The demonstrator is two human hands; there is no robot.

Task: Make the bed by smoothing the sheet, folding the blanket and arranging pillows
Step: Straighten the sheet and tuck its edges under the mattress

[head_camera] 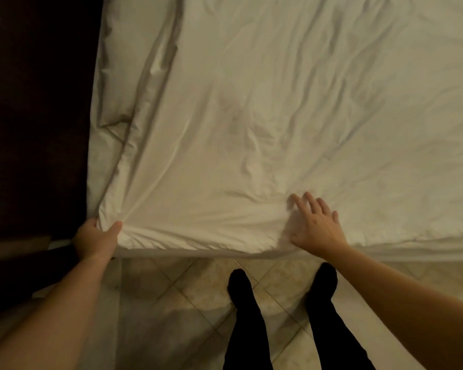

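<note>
A wrinkled white sheet [265,108] covers the bed and fills most of the view. My left hand [96,239] grips the sheet's near left corner, thumb on top, and creases fan out from that corner. My right hand [314,222] lies flat on the sheet near the bed's front edge, fingers spread and straight, slightly blurred. A white pillow [123,62] lies along the bed's left side, partly under a fold of the sheet.
A dark wooden headboard or cabinet [35,102] borders the bed on the left. Beige tiled floor [171,303] runs below the bed edge. My legs in black trousers and socks [278,311] stand close to the bed.
</note>
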